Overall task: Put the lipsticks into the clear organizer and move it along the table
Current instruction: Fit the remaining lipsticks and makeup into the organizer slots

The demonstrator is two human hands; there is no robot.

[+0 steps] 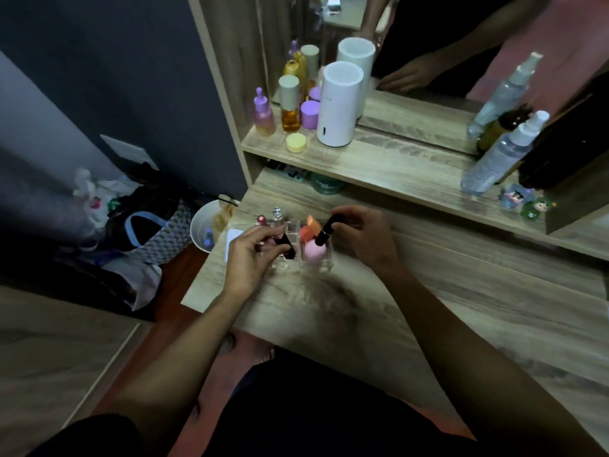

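Observation:
The clear organizer [314,263] stands near the left end of the wooden table [428,308]. It holds a pink sponge [313,252] and orange sponges [308,228]. My left hand [250,255] grips a black lipstick [287,245], tilted over the organizer's left compartments. My right hand [361,239] holds a second black lipstick [326,230], slanted with its lower end above the pink sponge. A pinkish lipstick [262,220] and a clear glass stopper [276,214] rise at the organizer's back left.
A shelf [379,159] behind carries a white cylinder [339,105], purple and amber bottles, a yellow lid [296,142] and spray bottles [501,153] before a mirror. A white bin [206,227] and bags stand on the floor to the left. Small figurines [527,201] sit at right.

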